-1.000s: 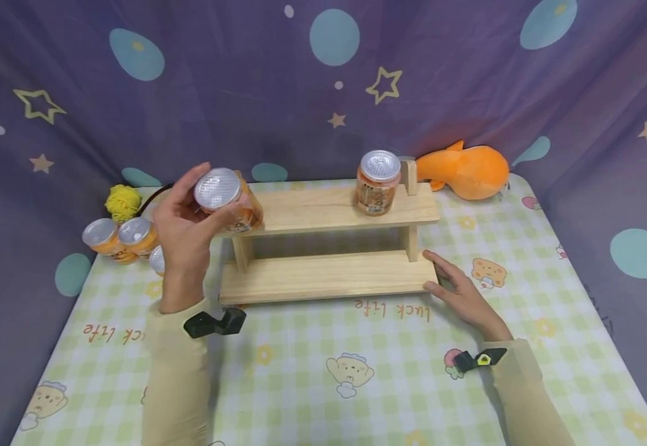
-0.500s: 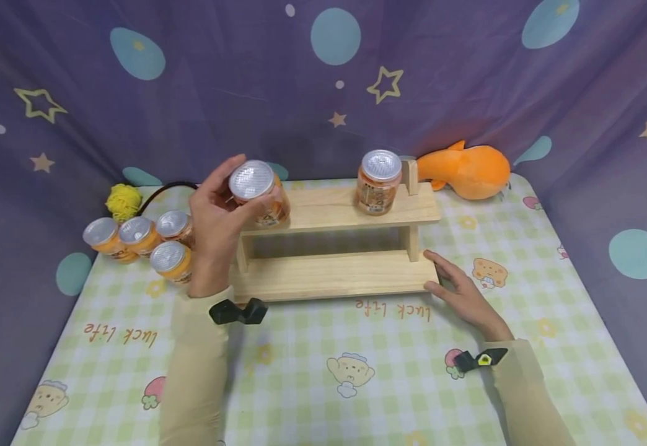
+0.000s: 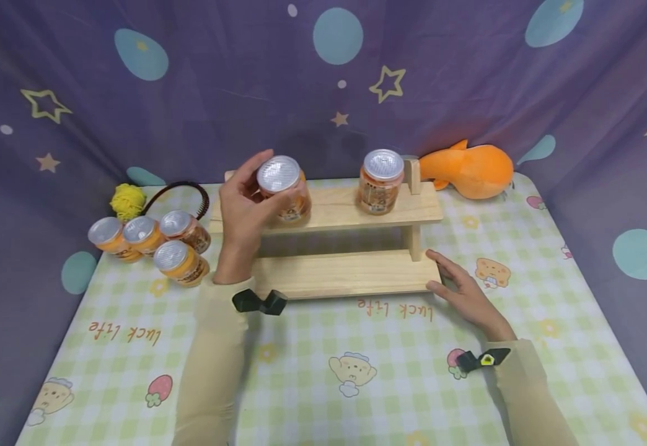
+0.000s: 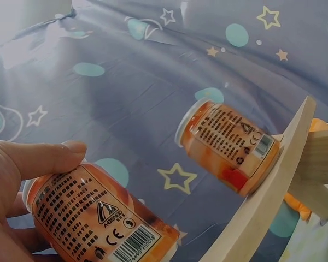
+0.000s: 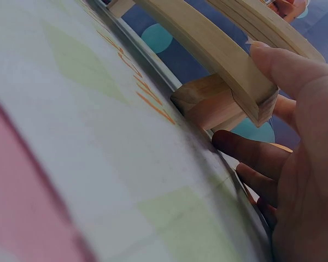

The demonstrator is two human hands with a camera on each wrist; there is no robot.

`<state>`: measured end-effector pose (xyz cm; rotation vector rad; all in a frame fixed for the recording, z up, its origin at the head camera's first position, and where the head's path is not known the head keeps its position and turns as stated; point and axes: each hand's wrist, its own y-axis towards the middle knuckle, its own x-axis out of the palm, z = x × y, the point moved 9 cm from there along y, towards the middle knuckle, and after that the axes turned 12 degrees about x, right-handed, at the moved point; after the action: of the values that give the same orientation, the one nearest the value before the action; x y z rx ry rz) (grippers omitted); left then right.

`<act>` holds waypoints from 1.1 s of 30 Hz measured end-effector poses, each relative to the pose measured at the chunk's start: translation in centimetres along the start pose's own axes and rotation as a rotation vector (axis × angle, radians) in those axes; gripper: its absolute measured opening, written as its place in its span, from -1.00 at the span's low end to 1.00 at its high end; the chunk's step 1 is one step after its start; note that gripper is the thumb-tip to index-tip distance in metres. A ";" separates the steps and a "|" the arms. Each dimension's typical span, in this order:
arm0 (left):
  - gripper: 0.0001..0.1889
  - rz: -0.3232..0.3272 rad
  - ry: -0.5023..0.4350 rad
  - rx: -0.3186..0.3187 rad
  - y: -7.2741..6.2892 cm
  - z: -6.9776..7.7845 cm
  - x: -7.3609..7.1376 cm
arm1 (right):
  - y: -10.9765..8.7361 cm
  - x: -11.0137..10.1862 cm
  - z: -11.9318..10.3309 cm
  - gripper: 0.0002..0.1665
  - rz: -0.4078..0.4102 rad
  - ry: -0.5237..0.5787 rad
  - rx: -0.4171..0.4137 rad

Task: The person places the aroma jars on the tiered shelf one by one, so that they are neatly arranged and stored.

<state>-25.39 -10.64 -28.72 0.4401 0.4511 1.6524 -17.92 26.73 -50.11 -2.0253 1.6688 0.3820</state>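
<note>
In the head view, my left hand [image 3: 242, 223] grips an orange jar [image 3: 295, 204] with a silver lid, thumb in front and fingers behind. This jar is over the left half of the upper board of a two-tier wooden shelf [image 3: 329, 272]; whether it touches the board I cannot tell. Its printed label and barcode face the left wrist camera. A second such jar [image 3: 379, 192] stands upright near the right end of the same board. At the right end of the lower board, my right hand [image 3: 468, 300] holds the edge between thumb and forefinger [image 5: 295, 71].
Several similar jars [image 3: 181, 263] cluster on the checked tablecloth [image 3: 301, 384] left of the shelf. Behind them are a yellow yarn-like ball [image 3: 128, 201] and a dark curved band [image 3: 203, 195]. An orange plush toy [image 3: 479, 173] lies at the back right, before a purple curtain [image 3: 217, 93].
My left hand has carried its jar rightward along the upper board. The jars at the left, partly hidden before, have come into sight. My right hand keeps its place on the shelf.
</note>
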 end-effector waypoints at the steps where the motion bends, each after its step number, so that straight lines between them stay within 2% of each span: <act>1: -0.30 -0.011 0.000 0.000 0.1 -0.1 0.3 | 0.0 0.0 0.0 -0.22 0.000 0.004 -0.002; 9: -0.29 -0.084 0.001 -0.002 0.3 -0.5 2.7 | 0.0 0.1 -0.2 -0.22 -0.007 0.011 0.000; 18: -0.28 -0.120 -0.014 -0.018 0.6 -1.0 4.7 | -0.1 -0.1 -0.6 -0.21 -0.003 0.013 -0.006; 25: -0.27 -0.138 -0.011 -0.049 0.5 -1.6 5.7 | -0.1 0.0 -0.4 -0.21 -0.006 0.015 -0.006; 33: -0.26 -0.141 -0.006 -0.103 0.3 -2.4 6.1 | -0.1 0.1 -0.1 -0.22 -0.010 0.017 -0.010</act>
<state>-27.65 -4.68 -30.49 0.3294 0.3814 1.5299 -17.79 26.63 -49.99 -2.0488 1.6688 0.3716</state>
